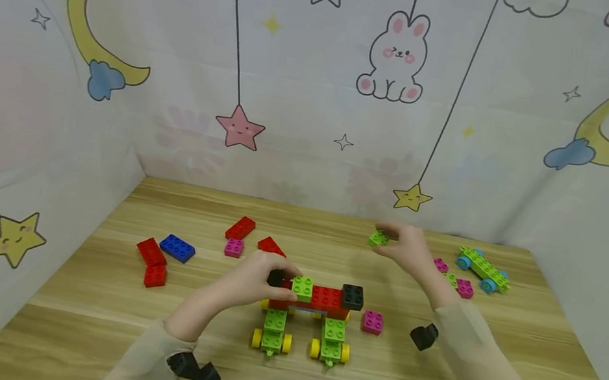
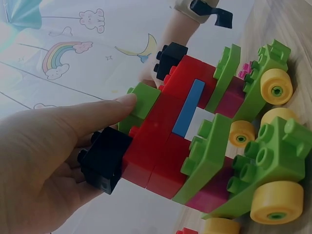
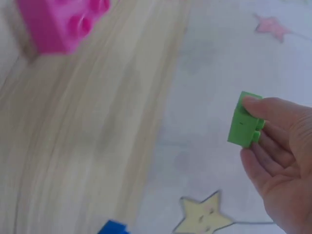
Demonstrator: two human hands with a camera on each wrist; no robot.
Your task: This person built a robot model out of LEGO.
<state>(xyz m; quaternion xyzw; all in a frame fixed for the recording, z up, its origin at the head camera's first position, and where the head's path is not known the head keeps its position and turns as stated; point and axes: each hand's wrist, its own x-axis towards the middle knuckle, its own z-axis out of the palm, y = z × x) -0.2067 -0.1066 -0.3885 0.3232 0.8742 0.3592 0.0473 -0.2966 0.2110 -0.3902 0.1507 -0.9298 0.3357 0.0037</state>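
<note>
A toy building-brick model (image 1: 326,298) of red bricks stands on green bases with yellow wheels (image 2: 277,202). A black brick (image 1: 352,297) sits at each end of its top. My left hand (image 1: 258,278) reaches over the model's left end and pinches a light-green brick (image 1: 301,289) on the red top; the thumb lies against that brick, while the other fingers are partly hidden behind the left black brick (image 2: 106,157). Farther back, my right hand (image 1: 407,251) holds another light-green brick (image 3: 245,122) between thumb and fingertips, raised off the table.
Red bricks (image 1: 240,228), a blue brick (image 1: 177,248) and a pink brick (image 1: 233,247) lie on the left of the wooden table. One pink brick (image 1: 372,322) is right of the model. A green base with blue wheels (image 1: 483,269) stands back right, near small pink and green bricks.
</note>
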